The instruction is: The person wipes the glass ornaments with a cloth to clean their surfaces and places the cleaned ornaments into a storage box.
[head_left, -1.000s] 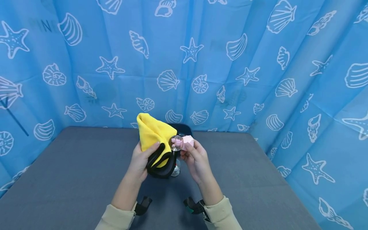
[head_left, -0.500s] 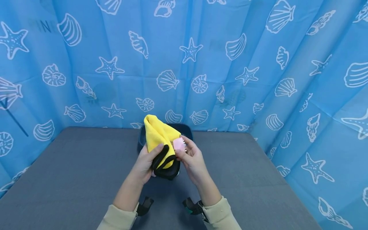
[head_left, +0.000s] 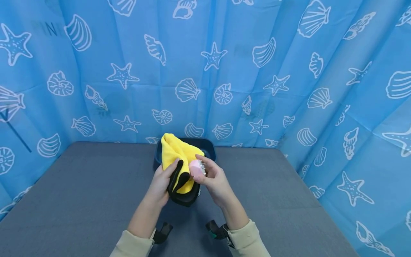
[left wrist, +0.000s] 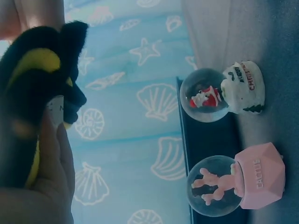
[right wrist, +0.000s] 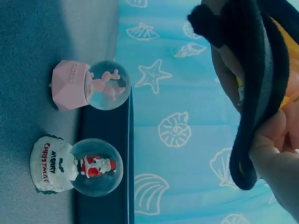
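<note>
My left hand (head_left: 160, 182) grips a yellow cloth (head_left: 176, 151) with a black edge, its thumb lying over the front. My right hand (head_left: 214, 180) holds a small snow globe (head_left: 196, 169) by its pink base. The base's underside tilts toward the right and its glass ball is hidden against the cloth. In the left wrist view, a Santa snow globe (left wrist: 245, 88) with a white base and a cactus snow globe (left wrist: 261, 177) with a pink faceted base stand upright on the table. From the head view, hands and cloth mostly cover these two.
A dark blue tray (head_left: 210, 147) lies behind the cloth, near the table's back edge; its inside is mostly hidden. The grey table (head_left: 96, 200) spreads to both sides. Behind it hangs a blue curtain (head_left: 205, 71) with white shells and starfish.
My right hand has turned the snow globe so its ball goes from plain sight into the cloth. Both hands have come closer together, and the cloth has dropped slightly.
</note>
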### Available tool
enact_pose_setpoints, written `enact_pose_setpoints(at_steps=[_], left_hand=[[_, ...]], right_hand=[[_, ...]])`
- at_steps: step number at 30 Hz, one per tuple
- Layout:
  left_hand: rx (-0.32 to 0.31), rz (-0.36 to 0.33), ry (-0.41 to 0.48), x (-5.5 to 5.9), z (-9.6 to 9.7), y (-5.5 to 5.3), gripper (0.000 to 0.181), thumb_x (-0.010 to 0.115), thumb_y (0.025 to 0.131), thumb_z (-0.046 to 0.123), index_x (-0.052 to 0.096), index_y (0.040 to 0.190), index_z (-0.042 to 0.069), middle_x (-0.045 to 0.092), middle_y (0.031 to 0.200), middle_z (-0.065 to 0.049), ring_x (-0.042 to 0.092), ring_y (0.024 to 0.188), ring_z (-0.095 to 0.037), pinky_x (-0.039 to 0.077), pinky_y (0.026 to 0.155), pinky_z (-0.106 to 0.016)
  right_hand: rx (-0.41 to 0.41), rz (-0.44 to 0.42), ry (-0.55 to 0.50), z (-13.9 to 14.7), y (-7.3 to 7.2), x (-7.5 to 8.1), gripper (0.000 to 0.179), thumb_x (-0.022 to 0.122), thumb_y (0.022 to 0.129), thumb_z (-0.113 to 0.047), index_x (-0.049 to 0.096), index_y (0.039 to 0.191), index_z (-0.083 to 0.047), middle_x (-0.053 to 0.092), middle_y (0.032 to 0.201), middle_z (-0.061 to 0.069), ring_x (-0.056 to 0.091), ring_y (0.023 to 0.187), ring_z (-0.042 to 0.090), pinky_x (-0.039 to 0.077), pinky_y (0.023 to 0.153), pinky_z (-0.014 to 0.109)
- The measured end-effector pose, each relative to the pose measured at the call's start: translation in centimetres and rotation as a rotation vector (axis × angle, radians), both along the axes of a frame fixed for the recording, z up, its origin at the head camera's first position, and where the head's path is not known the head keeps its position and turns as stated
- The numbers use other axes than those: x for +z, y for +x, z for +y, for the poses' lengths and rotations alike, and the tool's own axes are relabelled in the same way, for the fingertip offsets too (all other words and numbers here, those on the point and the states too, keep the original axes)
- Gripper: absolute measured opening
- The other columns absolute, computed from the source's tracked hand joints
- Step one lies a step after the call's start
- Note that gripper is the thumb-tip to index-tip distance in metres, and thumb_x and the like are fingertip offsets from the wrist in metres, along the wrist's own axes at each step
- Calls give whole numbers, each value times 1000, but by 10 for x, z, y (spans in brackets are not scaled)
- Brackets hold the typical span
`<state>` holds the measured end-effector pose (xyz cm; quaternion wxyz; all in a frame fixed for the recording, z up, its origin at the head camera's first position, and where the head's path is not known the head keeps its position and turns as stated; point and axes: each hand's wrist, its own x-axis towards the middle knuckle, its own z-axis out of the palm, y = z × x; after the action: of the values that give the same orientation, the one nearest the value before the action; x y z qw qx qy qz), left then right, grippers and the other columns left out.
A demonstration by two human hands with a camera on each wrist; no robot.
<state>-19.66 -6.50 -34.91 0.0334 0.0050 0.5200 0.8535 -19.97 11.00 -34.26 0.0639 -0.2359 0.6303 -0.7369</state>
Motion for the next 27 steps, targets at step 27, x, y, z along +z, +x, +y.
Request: enact_pose_setpoints(at_steps=[27], left_hand=[[-11,218,-355,-6,5,7,73,74,87,11,28,144,8,45,120,-13,46,105,-28,46,88,-35]], right_hand=[[-258,-248,-165,-10,4,7,41,52,102,-17,44,130,12,57,94,5,55,78,11,50,75,20]])
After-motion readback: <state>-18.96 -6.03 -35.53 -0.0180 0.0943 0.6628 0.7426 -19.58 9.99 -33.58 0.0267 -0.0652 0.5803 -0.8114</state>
